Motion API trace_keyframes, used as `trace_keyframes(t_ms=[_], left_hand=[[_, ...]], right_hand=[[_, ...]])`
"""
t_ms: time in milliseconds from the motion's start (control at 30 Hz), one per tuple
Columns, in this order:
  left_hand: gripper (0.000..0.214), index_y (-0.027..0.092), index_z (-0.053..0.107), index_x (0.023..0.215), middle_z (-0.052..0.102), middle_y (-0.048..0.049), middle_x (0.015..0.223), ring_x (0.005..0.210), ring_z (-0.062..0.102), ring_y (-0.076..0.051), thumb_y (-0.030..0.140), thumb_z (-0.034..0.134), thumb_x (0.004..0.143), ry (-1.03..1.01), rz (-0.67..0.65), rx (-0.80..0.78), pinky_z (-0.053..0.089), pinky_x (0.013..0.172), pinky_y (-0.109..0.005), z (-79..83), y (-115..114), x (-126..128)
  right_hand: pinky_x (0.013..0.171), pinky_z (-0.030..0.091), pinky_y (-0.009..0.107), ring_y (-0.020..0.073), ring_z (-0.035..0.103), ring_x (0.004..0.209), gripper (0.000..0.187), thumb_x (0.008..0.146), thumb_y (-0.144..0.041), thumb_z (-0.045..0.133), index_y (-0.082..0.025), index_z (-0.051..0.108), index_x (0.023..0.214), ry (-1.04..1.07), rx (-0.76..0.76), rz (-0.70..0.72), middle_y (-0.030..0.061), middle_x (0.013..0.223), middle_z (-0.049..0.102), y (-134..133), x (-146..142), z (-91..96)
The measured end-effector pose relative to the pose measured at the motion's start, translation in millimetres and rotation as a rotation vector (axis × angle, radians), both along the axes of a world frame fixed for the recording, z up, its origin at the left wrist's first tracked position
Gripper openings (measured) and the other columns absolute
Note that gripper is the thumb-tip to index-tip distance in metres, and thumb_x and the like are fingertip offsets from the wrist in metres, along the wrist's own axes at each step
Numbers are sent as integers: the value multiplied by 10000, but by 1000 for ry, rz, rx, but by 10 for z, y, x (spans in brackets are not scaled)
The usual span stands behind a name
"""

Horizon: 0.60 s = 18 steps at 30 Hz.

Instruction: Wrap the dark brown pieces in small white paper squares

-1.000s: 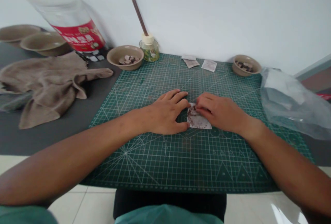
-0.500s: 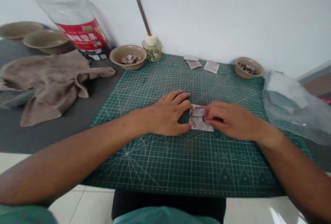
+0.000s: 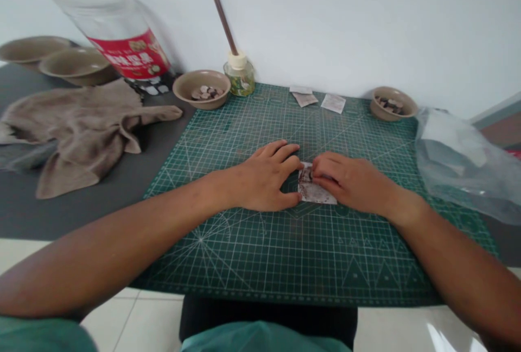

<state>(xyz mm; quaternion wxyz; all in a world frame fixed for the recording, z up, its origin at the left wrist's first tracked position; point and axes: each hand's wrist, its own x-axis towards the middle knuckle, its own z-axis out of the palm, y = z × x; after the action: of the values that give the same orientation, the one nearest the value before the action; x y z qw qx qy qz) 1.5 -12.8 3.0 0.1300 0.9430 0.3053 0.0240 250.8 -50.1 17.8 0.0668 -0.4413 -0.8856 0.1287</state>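
At the middle of the cutting mat [image 3: 309,254], what lies between the left hand [image 3: 260,178] and the right hand [image 3: 350,181]?

A small square of stained white paper [image 3: 315,194] is placed there, flat on the mat. Its left edge is met by the left fingers [image 3: 285,151], which are spread, with the thumb set low beside the paper. Its upper part is covered by the right fingers [image 3: 325,165], which are pressed together. Whether a pinch is being made by them cannot be told.

How is this best handled?

It is judged that the paper should be kept flat and pressed evenly by the fingertips, so that slipping and stray creases are avoided.

And beyond the hands?

Three paper slips [image 3: 332,103] are laid near the far edge of the mat. A bowl of small discs [image 3: 202,101] is set at the far left corner, and a second bowl [image 3: 386,116] at the far right. A plastic bag [image 3: 451,162] is heaped to the right, and a beige cloth [image 3: 77,135] is crumpled on the counter [image 3: 81,216] to the left. Against the wall, a reed diffuser [image 3: 239,78] and a tilted, red-labelled jar [image 3: 109,32] are seen.
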Motion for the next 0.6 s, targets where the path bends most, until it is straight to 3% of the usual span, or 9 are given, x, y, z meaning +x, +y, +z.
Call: trace_keyframes(t_ms=[100,233,433,600], left_hand=[[623,203,477,1392,272,-147,1616,1515,165,-395,569,567,895,4,0,6,201,1211,-561,-1,7,-1],[630,204,485,1381,274,-148,1614,1514,171,-390,583,572,886,8,-12,-6,214,1208,-553,-6,9,-2],[638,204,462,1405,263,-139,1621,1517,163,-382,577,558,896,17,5,13,207,1210,-556,-5,7,-2],[631,204,478,1386,270,-148,1615,1512,184,-383,584,563,890,15,-17,-3,221,1206,-553,-3,9,-3]], right_hand=[[731,438,313,200,624,874,93,971,-245,522,-207,602,944,-15,4,-35,50,1011,655,32,46,22],[724,440,291,169,618,841,107,980,-261,529,-213,601,915,65,-124,107,28,994,650,-28,8,22],[756,439,317,195,625,869,100,967,-250,539,-208,624,935,43,-7,-21,46,991,663,29,67,18],[708,440,279,160,623,823,108,976,-262,540,-212,621,924,96,-129,139,29,996,662,-38,40,21]])
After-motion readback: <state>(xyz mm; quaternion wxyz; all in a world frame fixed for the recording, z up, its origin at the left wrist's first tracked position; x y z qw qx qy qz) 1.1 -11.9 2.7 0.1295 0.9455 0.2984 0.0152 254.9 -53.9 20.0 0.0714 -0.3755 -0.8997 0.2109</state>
